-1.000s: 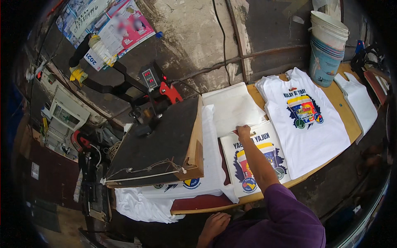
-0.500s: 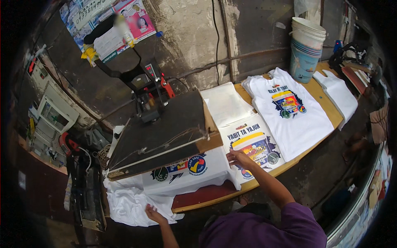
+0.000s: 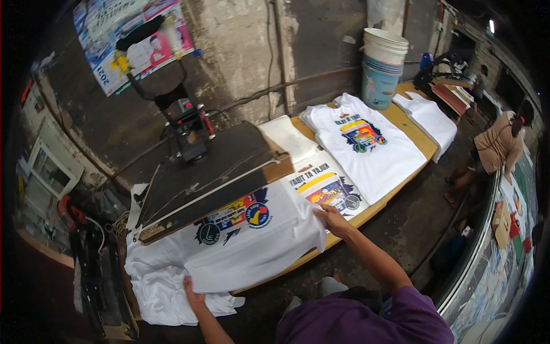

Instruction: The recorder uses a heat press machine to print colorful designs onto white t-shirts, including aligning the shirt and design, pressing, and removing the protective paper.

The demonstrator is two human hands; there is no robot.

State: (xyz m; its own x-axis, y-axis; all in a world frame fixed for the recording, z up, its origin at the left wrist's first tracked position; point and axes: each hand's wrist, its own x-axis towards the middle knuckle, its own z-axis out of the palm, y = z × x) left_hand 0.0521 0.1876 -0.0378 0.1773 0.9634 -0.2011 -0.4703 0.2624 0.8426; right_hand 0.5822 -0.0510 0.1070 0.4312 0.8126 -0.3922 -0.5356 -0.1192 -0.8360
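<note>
Shirt (image 3: pixel 252 258): between my hands, partly under the press (image 3: pixel 212 166).
Left hand (image 3: pixel 193 291): on its near-left cloth; can't tell if gripping.
Right hand (image 3: pixel 333 220): pinching its right edge, well apart from my left.

Dim overall; lamp (image 3: pixel 491 26) glares upper right; fisheye edges bent, dark.
</note>
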